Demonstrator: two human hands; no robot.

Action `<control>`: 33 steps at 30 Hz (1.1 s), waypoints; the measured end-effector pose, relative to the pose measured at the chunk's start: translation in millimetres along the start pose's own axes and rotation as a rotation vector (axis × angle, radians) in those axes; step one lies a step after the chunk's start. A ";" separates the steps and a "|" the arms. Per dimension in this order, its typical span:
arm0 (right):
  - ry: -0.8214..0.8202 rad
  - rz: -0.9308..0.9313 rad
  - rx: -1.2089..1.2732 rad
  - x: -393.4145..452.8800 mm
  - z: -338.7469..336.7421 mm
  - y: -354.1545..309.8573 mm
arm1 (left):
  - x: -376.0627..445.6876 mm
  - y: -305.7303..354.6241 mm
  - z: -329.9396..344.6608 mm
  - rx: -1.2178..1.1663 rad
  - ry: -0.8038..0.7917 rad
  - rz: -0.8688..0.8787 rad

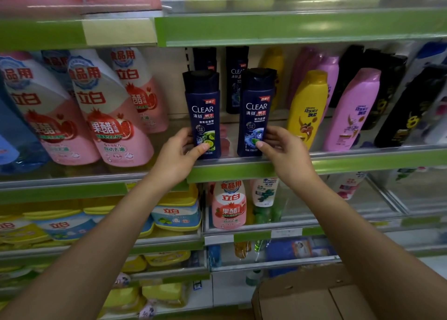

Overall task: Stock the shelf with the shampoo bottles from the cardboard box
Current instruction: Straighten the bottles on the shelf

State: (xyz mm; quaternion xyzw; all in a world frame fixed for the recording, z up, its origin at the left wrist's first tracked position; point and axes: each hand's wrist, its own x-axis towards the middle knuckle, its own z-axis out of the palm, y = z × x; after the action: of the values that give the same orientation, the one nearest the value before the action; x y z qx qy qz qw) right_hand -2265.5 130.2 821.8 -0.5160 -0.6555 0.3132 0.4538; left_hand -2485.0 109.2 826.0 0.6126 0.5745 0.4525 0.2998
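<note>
Two dark blue Clear shampoo bottles stand upright at the front of the middle shelf (338,159). My left hand (180,154) grips the left bottle (204,111) low down, thumb across its front. The right bottle (257,109) is held the same way near its base by my right hand (284,150). Two more dark Clear bottles (235,78) stand behind them, further back on the shelf. The cardboard box (307,298) sits at the bottom right, its flaps visible and its inside hidden.
Yellow (308,107) and pink (353,111) Rejoice bottles and black bottles stand right of the Clear bottles. Large pink detergent bottles (108,111) fill the shelf to the left. Shelves above and below hold more goods.
</note>
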 end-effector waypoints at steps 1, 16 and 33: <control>0.005 -0.001 -0.002 0.5 0.7 0.5 | -0.2 0.2 0.1 0.000 -0.001 0.001; 0.269 -0.083 0.124 -29.0 -36.6 3.3 | -49.1 28.4 22.3 -0.011 0.351 -0.048; -0.021 -0.033 0.208 25.4 -90.0 8.2 | -3.7 76.2 169.1 0.273 0.059 0.167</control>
State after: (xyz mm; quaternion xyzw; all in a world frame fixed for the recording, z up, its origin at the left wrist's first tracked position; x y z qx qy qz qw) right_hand -2181.0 151.7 856.8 -0.4521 -0.6325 0.3775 0.5030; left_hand -2299.8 119.2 823.3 0.6798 0.5864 0.4112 0.1581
